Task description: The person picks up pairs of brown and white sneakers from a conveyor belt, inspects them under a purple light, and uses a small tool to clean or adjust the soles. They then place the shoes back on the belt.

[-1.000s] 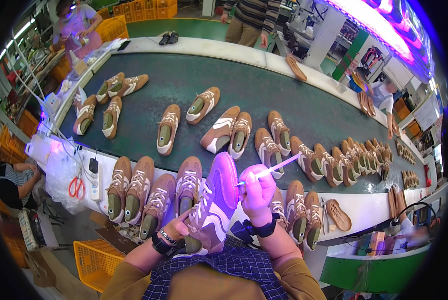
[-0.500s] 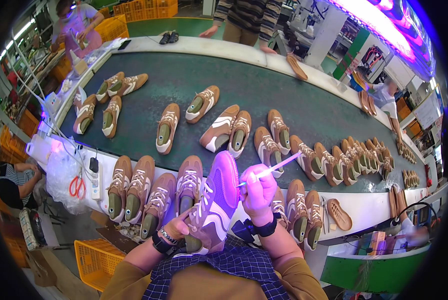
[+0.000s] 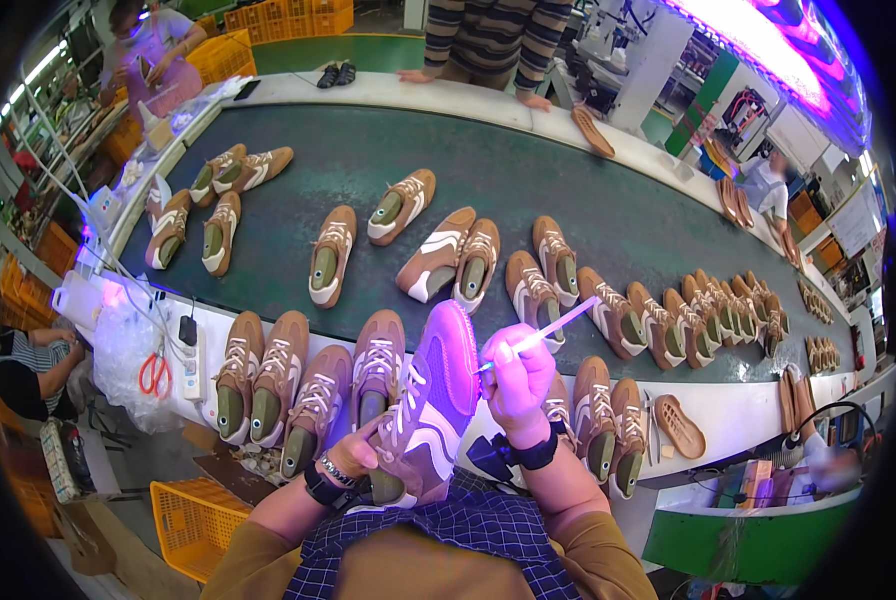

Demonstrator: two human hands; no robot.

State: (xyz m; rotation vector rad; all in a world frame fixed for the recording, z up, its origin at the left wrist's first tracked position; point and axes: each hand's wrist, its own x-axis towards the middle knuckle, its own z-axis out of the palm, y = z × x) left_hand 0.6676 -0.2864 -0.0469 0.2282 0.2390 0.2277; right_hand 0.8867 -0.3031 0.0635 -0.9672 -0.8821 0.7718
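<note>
My left hand (image 3: 356, 452) grips the heel end of a tan lace-up sneaker (image 3: 430, 400), held up toe-forward and lit purple by a lamp. My right hand (image 3: 517, 382) pinches a thin white pen-like stick (image 3: 540, 334) whose lower tip touches the sneaker's side near the toe. Both hands hover over the white front edge of a conveyor table (image 3: 728, 415). Just left of the held shoe several matching sneakers (image 3: 278, 385) lie side by side.
Many tan sneakers (image 3: 468, 262) lie scattered on the dark green belt (image 3: 368, 150). Loose soles (image 3: 680, 425) rest at the right. Red-handled scissors (image 3: 154, 375) and a power strip (image 3: 192, 345) sit at the left. People stand across the belt (image 3: 498, 40); yellow crates (image 3: 193, 520) lie below.
</note>
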